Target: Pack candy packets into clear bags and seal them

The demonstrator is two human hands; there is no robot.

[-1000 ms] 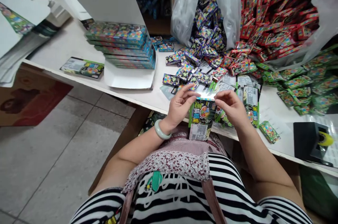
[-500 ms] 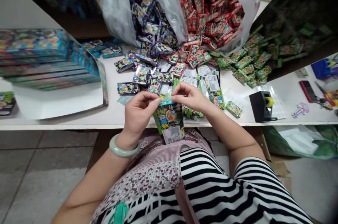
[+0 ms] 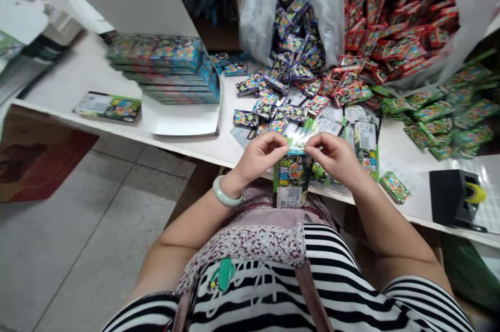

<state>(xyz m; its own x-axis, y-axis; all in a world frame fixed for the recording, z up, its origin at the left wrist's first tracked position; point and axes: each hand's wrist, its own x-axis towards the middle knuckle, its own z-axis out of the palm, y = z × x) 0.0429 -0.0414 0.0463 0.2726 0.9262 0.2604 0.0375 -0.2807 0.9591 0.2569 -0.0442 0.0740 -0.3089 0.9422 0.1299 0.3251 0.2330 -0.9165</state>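
Observation:
A printed pouch (image 3: 292, 178), black and green with colourful lettering, hangs upright at the table's front edge. My left hand (image 3: 262, 157) pinches its top left corner between thumb and fingers. At the top right corner my right hand (image 3: 334, 157) pinches it the same way. A blue strip shows along the top edge between my fingertips. Just beyond my hands lie small purple boxes (image 3: 278, 113) and more flat pouches (image 3: 366, 139). One small green box (image 3: 395, 187) rests to the right of my right hand.
Plastic bags of purple packs (image 3: 297, 24) and red packs (image 3: 406, 19) stand at the back. Green packs (image 3: 441, 108) spill on the right, near a black tape dispenser (image 3: 455, 199). On the left, stacked blue boxes (image 3: 167, 69) sit in a white tray (image 3: 187, 122).
The view has swung left, so everything appears shifted right and more of the table's left end shows. Both hands keep their pinch on the pouch's top edge.

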